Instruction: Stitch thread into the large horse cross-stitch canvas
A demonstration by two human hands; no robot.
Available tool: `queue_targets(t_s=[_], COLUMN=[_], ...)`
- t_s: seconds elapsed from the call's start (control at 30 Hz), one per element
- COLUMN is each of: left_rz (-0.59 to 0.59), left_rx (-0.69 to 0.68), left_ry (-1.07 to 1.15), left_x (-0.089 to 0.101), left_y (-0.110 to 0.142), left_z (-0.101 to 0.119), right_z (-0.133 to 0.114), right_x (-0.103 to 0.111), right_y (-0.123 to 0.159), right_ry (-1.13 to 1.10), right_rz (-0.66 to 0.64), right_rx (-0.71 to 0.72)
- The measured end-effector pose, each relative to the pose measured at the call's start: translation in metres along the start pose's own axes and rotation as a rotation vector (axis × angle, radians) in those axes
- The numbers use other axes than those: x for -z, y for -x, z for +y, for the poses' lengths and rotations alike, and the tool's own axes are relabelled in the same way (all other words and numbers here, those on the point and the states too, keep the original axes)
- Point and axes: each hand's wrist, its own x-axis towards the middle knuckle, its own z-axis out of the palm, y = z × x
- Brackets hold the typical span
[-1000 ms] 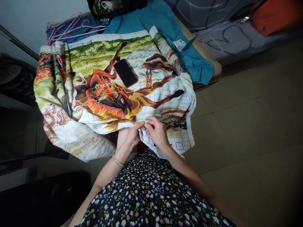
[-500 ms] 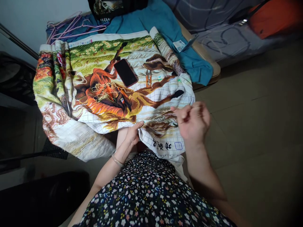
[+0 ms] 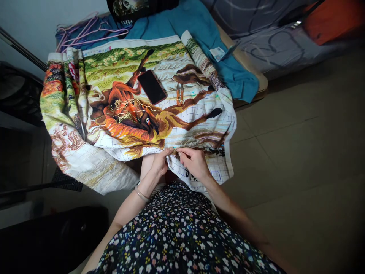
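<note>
A large cross-stitch cloth (image 3: 137,146), partly stitched with horses and grass, spreads over my lap and the surface ahead. My left hand (image 3: 160,161) grips its near edge, thumb on top and fingers underneath. Just right of that thumb, my right hand (image 3: 195,161) pinches at the cloth with thumb and forefinger; what sits between the fingertips is too small to make out. Pale thread (image 3: 186,144) lies loosely on the fabric by those fingertips. Farther up the cloth rest a tangle of yellow thread (image 3: 125,110), orange-handled thread snips (image 3: 180,95) and a dark phone (image 3: 152,87).
Rolled parts of the cloth stand at the left and at the upper right (image 3: 199,59). Behind lie a teal cloth (image 3: 171,24), pink hangers (image 3: 94,34) and a black bag (image 3: 139,11). Tiled floor (image 3: 285,152) extends on the right, and an orange item (image 3: 333,21) is at the top right.
My right hand has come down and left from beyond the cloth's right side to beside my left thumb. The thread that was stretched taut now lies slack. My left hand stays in place.
</note>
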Motion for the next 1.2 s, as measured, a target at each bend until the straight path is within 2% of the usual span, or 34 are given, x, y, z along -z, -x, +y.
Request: queue_targets(t_s=[0.27,0.47,0.73,0.87,1.0,1.2], left_rz=[0.011,0.023,0.047,0.074,0.107,0.130], left_rx=[0.030,0.016,0.041,-0.003,0.022,0.005], left_ry=[0.008,0.017,-0.016,-0.005,-0.012,-0.031], left_x=[0.002,0.000,-0.003,-0.006,-0.008,-0.005], left_y=[-0.001,-0.002,-0.001,-0.003,-0.004,-0.006], left_z=[-0.001,0.000,0.002,0.002,0.002,0.000], right_z=[0.004,-0.004,-0.005,0.003,0.009,0.007], right_x=[-0.004,-0.005,-0.016,-0.016,-0.018,-0.024], right_y=[0.000,-0.002,0.002,0.001,-0.002,-0.003], right_ry=[-0.037,0.009,-0.103,-0.060,-0.057,-0.157], right_rz=[-0.010,0.024,-0.016,0.031,0.057,0.104], right_rx=[-0.023,-0.021,-0.136,-0.065,-0.027,-0.131])
